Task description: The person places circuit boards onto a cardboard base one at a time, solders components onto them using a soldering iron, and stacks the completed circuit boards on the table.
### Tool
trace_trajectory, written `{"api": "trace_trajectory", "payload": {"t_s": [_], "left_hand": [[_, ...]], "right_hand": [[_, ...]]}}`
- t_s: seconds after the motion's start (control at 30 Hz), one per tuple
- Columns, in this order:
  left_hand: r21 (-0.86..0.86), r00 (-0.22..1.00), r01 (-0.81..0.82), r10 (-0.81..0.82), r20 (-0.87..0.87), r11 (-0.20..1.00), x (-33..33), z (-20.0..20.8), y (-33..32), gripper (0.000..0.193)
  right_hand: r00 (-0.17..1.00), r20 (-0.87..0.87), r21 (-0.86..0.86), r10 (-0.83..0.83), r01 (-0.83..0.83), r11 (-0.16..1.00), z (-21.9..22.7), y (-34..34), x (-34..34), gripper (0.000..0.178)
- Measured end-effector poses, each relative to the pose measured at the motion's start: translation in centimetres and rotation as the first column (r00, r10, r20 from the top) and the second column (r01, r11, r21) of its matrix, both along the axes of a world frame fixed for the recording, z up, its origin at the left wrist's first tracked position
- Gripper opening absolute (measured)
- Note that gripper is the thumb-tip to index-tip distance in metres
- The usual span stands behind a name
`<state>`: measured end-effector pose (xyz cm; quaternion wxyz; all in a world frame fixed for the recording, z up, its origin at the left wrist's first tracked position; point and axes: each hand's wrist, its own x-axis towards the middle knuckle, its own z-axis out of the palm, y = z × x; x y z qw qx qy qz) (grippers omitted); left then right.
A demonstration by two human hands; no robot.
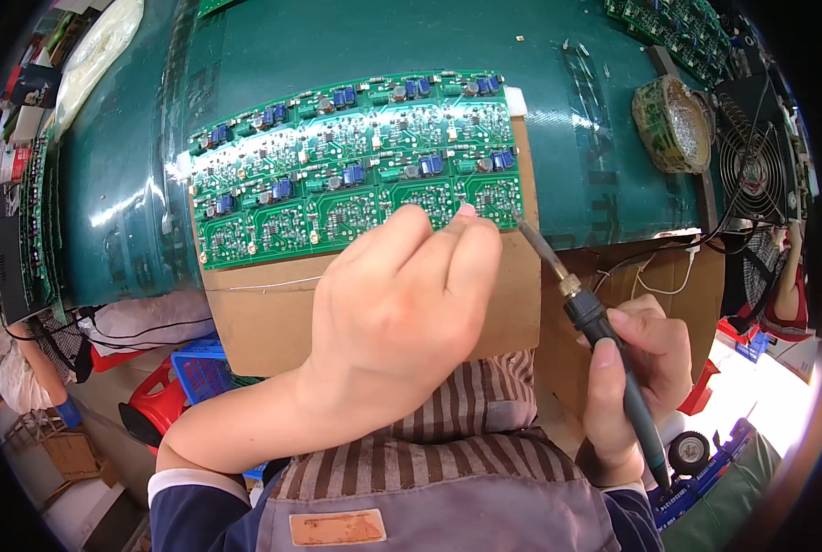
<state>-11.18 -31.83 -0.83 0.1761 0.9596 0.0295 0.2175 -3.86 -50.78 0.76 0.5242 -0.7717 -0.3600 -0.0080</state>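
Circuit panel (pixel 351 170) partly behind left hand (pixel 402 299); dish (pixel 655 129) and fan (pixel 753 164) farther right

Worktop (pixel 121 244): green, glossy covering, bright glare patches on its left part. Upper left: crumpled translucent plastic bag (pixel 98 55) along the edge. Left edge: upright stack of green boards (pixel 36 221). Upper right corner: second batch of boards (pixel 678 39), dark blue parts visible. Below it, a rounded dish (pixel 676 124), tilted in view, mottled green-brown outer wall. Right of dish: fan (pixel 751 156) with round wire grille, dark cable across the front. Floor level, left: red stool (pixel 156 405) beside blue crate (pixel 201 371). Lower right: black-tyred wheel (pixel 689 452) near blue item, identity unclear.
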Motion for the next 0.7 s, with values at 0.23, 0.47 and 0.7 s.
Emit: {"api": "trace_trajectory", "payload": {"t_s": [0.23,0.47,0.7], "left_hand": [[-0.011,0.998,-0.046,0.047,0.043,0.999,0.5,0.0,-0.2,0.024],[0.020,0.997,-0.057,0.056,0.054,0.998,0.6,-0.2,-0.3,0.022],[-0.032,0.999,0.004,-0.003,0.040,0.999,0.5,0.4,-0.1,0.024]], "right_hand": [[1.000,-0.006,0.022,0.029,-0.029,0.999,-0.1,0.0,0.2,0.021],[0.998,0.022,-0.023,0.056,-0.056,0.998,0.3,0.2,0.4,0.019],[0.975,0.010,-0.019,-0.223,0.223,0.975,1.3,-1.4,1.2,0.018]]}}
